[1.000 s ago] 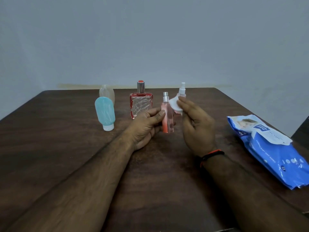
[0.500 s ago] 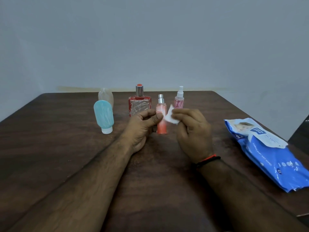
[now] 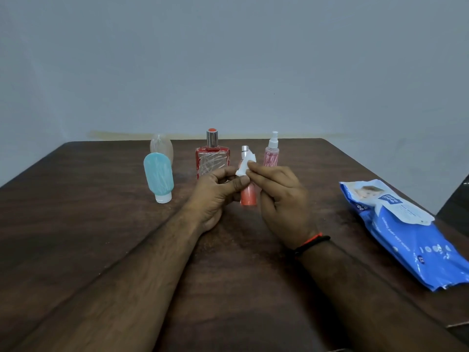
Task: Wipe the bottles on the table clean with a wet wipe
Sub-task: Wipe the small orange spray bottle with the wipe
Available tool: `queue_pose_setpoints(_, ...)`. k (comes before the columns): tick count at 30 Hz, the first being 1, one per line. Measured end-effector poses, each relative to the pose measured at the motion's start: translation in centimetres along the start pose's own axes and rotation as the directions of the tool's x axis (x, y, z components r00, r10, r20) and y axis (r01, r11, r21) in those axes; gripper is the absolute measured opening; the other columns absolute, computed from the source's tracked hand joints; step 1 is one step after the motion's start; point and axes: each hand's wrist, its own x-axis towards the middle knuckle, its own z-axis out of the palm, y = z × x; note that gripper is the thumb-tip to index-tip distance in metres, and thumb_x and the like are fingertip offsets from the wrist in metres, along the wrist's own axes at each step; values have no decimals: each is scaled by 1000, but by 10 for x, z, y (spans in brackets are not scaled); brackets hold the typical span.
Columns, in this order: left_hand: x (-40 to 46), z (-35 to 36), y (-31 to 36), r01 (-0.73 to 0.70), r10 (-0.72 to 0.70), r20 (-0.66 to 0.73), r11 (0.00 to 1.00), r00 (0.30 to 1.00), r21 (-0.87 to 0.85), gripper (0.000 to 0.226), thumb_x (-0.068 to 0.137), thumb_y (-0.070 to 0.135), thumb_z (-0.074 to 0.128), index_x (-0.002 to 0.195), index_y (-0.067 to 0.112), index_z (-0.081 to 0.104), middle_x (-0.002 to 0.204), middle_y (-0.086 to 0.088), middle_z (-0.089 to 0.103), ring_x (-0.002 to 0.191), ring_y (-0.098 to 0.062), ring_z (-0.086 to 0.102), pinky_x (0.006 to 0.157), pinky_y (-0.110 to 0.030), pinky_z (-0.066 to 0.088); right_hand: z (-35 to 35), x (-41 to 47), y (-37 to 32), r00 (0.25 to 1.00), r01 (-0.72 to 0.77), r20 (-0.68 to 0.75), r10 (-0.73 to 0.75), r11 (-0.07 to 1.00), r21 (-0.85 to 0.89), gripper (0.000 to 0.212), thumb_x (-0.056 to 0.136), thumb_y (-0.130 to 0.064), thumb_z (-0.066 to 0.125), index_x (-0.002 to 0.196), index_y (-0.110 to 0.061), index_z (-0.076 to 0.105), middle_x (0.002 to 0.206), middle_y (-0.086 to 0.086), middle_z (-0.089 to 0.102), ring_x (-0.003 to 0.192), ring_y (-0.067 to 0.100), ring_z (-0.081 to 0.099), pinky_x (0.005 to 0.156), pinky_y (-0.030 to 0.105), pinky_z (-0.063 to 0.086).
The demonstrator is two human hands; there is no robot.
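We hold the slim orange-pink spray bottle with a silver cap (image 3: pixel 247 195) upright over the middle of the dark wooden desk (image 3: pixel 76 224), just in front of the other bottles. Our left hand (image 3: pixel 215 194) is closed around its middle, thumb across the front, while our right hand (image 3: pixel 280 196) pinches a small crumpled white wet wipe (image 3: pixel 245 166) between thumb and fingertips and presses it against the upper body, just under the cap.

The bottle looks light, rigid and smooth, so we judge it will turn slippery once wet; a grip low on the body leaves the neck free for wiping. The wipe is soft and limp (it folds wherever we press it), so it needs fingertip pressure behind it.

Behind stand the square red-trimmed glass perfume bottle (image 3: pixel 212 161), probably the heaviest and most fragile, and the thin pink spray bottle with a white nozzle (image 3: pixel 271 154), which could tip easily. To the left are the soft teal squeeze tube standing on its white cap (image 3: pixel 159 177) and a clear tube (image 3: pixel 161 148) behind it. The blue wet-wipe pack (image 3: pixel 411 240) lies at the right.
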Motion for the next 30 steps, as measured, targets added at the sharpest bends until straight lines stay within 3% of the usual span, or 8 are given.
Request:
queue_pose_setpoints(4, 5, -5, 3, -20, 19, -7, 992, 1000, -124, 40, 76, 11, 68, 114, 0, 64, 97, -12, 72, 86, -21, 70, 75, -31, 60, -4, -3, -1, 998, -57, -15, 58, 997, 58, 29, 80, 6, 58, 97, -6, 78, 106, 3, 74, 96, 16, 68, 89, 26, 54)
queue_pose_setpoints(8, 4, -7, 5, 13, -10, 20, 989, 1000, -147, 34, 81, 13, 62, 112, 0, 63, 95, -15, 72, 87, -25, 71, 81, -37, 60, -10, -3, -3, 983, -153, -88, 162, 983, 107, 30, 75, -4, 47, 77, -8, 77, 83, -2, 74, 78, 8, 66, 74, 27, 55)
queue_pose_setpoints(12, 2, -5, 4, 49, -39, 78, 991, 996, -124, 34, 89, 7, 55, 120, -6, 58, 99, -21, 67, 88, -28, 69, 82, -42, 60, -12, 0, 0, 951, -235, -176, 253, 965, 117, 34, 82, 5, 48, 100, -3, 76, 107, 1, 72, 101, 13, 67, 92, 26, 54)
queue_pose_setpoints(17, 0, -3, 3, 66, -54, 130, 994, 990, -84, 31, 92, 5, 53, 122, 2, 61, 109, -16, 69, 99, -25, 68, 94, -44, 52, -4, 1, -4, 987, -159, -3, 161, 980, 118, 39, 86, 8, 55, 120, -4, 69, 130, 4, 64, 120, 16, 60, 105, 24, 46)
queue_pose_setpoints(21, 2, -5, 3, 58, -45, 89, 987, 995, -150, 34, 92, 7, 53, 124, -1, 59, 110, -15, 68, 99, -24, 67, 92, -39, 54, -1, -2, -3, 990, -137, 49, 133, 985, 105, 33, 83, 9, 59, 107, -6, 75, 117, 4, 70, 109, 17, 65, 95, 30, 53)
queue_pose_setpoints(26, 6, -9, 4, 41, -37, 24, 985, 999, -169, 28, 98, 4, 47, 122, -4, 58, 103, -18, 65, 94, -25, 66, 88, -37, 56, -5, -5, -5, 989, -147, 48, 142, 981, 127, 29, 78, -7, 47, 75, -7, 77, 80, 3, 71, 75, 15, 66, 67, 34, 55)
queue_pose_setpoints(28, 6, -8, 5, 50, -45, 36, 983, 998, -174, 27, 98, 4, 47, 122, -2, 58, 105, -18, 65, 95, -26, 66, 87, -37, 57, -8, -3, -5, 980, -184, -51, 192, 975, 128, 30, 76, -5, 46, 74, -7, 76, 80, 2, 71, 76, 12, 65, 70, 28, 54)
queue_pose_setpoints(30, 5, -8, 5, 57, -48, 53, 984, 997, -171, 27, 98, 4, 47, 122, -3, 58, 106, -20, 65, 96, -28, 66, 87, -40, 57, -9, -1, -4, 963, -217, -137, 234, 968, 129, 32, 78, -1, 46, 86, -6, 77, 93, 4, 73, 89, 11, 67, 82, 24, 54)
